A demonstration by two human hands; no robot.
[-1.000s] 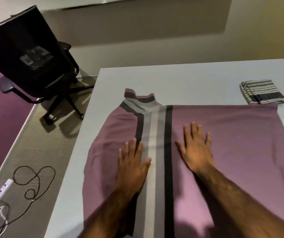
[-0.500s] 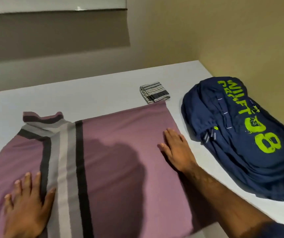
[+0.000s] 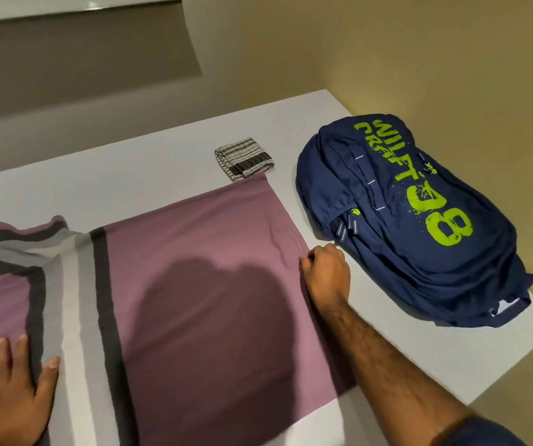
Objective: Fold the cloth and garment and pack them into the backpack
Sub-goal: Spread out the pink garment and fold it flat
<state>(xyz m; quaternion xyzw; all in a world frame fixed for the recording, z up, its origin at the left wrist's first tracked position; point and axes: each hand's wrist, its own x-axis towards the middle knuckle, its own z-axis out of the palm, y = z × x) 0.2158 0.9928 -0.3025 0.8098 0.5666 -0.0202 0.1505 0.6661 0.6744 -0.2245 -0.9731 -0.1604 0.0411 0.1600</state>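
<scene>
Two items flank garment (image 3: 194,284): cloth (image 3: 244,159), backpack (image 3: 413,217).

Warm, dim indoor light falls from above and behind the wearer, casting a broad, soft-edged head shadow (image 3: 207,320) on the mauve garment (image 3: 194,239) at the centre of the frame. A narrower shadow edges the right forearm (image 3: 387,358) on its 9 o'clock side. The navy backpack (image 3: 419,220) throws a dark rim onto the white table (image 3: 130,175) towards 7 o'clock. A bright glare strip (image 3: 75,8) lies along the ledge at 11 o'clock. The yellowish wall (image 3: 419,53) fades darker towards 3 o'clock. Wide-angle distortion bends the table edges and the ledge. Detail is slightly soft, and the left hand (image 3: 7,397) at 8 o'clock looks faintly blurred.
</scene>
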